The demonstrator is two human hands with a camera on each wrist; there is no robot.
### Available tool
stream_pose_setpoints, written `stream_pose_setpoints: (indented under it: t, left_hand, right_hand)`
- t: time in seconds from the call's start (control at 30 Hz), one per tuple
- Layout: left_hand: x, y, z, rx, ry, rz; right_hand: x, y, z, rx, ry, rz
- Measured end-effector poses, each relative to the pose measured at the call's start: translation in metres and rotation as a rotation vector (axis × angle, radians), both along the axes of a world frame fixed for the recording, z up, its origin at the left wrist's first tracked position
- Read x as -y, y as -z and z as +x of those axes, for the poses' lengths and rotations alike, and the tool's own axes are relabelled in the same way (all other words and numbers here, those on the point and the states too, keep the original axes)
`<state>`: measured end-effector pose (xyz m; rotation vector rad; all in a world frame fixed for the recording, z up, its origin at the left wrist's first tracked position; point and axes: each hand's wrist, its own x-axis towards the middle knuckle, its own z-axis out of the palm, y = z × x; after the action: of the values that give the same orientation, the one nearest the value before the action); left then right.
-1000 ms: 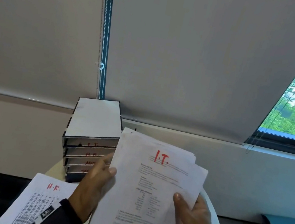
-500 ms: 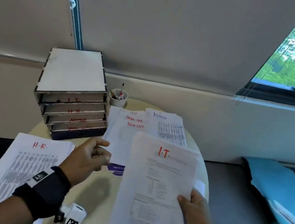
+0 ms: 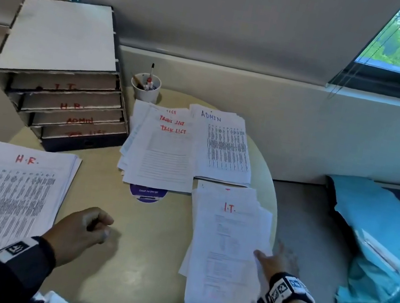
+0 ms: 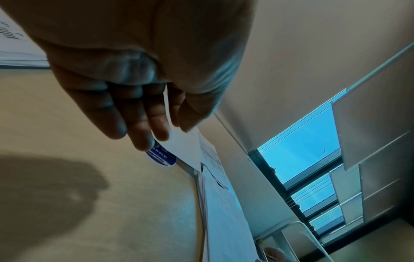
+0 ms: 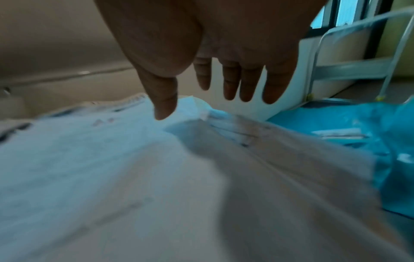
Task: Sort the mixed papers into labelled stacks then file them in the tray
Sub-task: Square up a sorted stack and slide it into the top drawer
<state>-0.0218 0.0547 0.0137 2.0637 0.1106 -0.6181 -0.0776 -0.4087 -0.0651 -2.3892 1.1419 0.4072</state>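
The I.T. stack [image 3: 225, 248] lies on the round table [image 3: 148, 261] at the front right. My right hand [image 3: 273, 259] is at its right edge with fingers straight and spread, and in the right wrist view it [image 5: 201, 92] hovers just over the sheets [image 5: 89, 159]. My left hand [image 3: 99, 224] hangs loosely curled over the table's middle and holds nothing; the left wrist view shows its fingers [image 4: 143, 124] relaxed. The H.R. stack [image 3: 8, 198] lies front left, the task list stack [image 3: 164, 153] and ADMIN stack [image 3: 223, 150] further back. The labelled drawer tray [image 3: 61, 41] stands back left.
A white cup of pens [image 3: 145, 89] stands beside the tray by the wall. A purple round sticker [image 3: 148, 194] shows under the task list stack. Blue plastic bags [image 3: 383, 248] lie on a lower surface to the right of the table.
The I.T. stack came down from in front of my face onto the table's right side. My left hand let go first and dropped; my right hand has now opened off it.
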Motion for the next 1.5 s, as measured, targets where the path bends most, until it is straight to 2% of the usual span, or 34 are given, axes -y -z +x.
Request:
stream_pose_setpoints:
  t: [0.03,0.1,0.17,0.4,0.53,0.63,0.77,0.9,0.97,1.03,1.1,1.17,1.23,1.27,1.33,1.4,1.47,1.5]
  left_hand:
    - [0.0,0.002,0.0,-0.004,-0.001,0.011]
    - [0.0,0.005,-0.002,-0.01,-0.003,0.02]
    - [0.002,0.008,-0.003,-0.02,0.003,0.015]
    - [0.011,0.018,-0.006,-0.059,0.06,0.047]
    - [0.02,0.026,-0.007,-0.087,0.127,0.079]
    - [0.026,0.029,-0.007,-0.096,0.155,0.085]
    - [0.032,0.025,-0.004,-0.078,0.179,0.086]
    - [0.028,0.01,0.0,0.009,0.197,0.124]
    - [0.03,-0.002,-0.001,0.088,0.251,0.167]
    - [0.04,-0.021,-0.006,0.221,0.372,0.222]
    - [0.058,-0.044,-0.012,0.483,0.513,0.249]
    - [0.083,-0.071,-0.019,0.779,0.646,0.198]
    - [0.116,-0.099,-0.025,1.034,0.719,0.188]
    - [0.132,-0.113,-0.028,1.105,0.725,0.227]
    - [0.154,-0.134,-0.031,1.081,0.706,0.356]
    - [0.155,-0.144,-0.021,0.853,0.67,0.466]
    - [0.137,-0.14,-0.004,0.656,0.639,0.519]
    - [0.124,-0.135,0.004,0.63,0.652,0.527]
  right_hand:
    - [0.008,0.013,-0.002,-0.047,0.036,0.01]
    - [0.016,0.036,-0.008,-0.043,0.174,0.201]
    - [0.007,0.038,-0.017,-0.015,0.236,0.277]
    - [-0.013,0.025,-0.037,0.04,0.168,0.088]
    - [-0.013,0.022,-0.032,0.177,0.248,0.274]
    - [-0.016,0.022,-0.019,0.185,0.185,0.361]
    - [-0.023,0.016,-0.004,0.131,0.102,0.404]
    - [-0.017,-0.02,-0.011,0.178,0.11,0.334]
    - [-0.015,-0.054,-0.02,0.194,0.012,0.215]
    - [-0.013,-0.093,-0.027,0.185,-0.163,0.079]
    - [-0.019,-0.137,-0.031,0.177,-0.366,-0.061]
    - [-0.033,-0.175,-0.031,0.174,-0.617,-0.247]
    - [-0.064,-0.212,-0.023,0.147,-0.896,-0.439]
    - [-0.084,-0.228,-0.017,0.112,-1.022,-0.499]
    - [-0.13,-0.255,0.0,0.105,-1.233,-0.532]
    - [-0.164,-0.27,0.017,0.063,-1.428,-0.572]
    - [-0.181,-0.269,0.034,0.01,-1.497,-0.594]
    - [-0.187,-0.267,0.042,0.038,-1.489,-0.592]
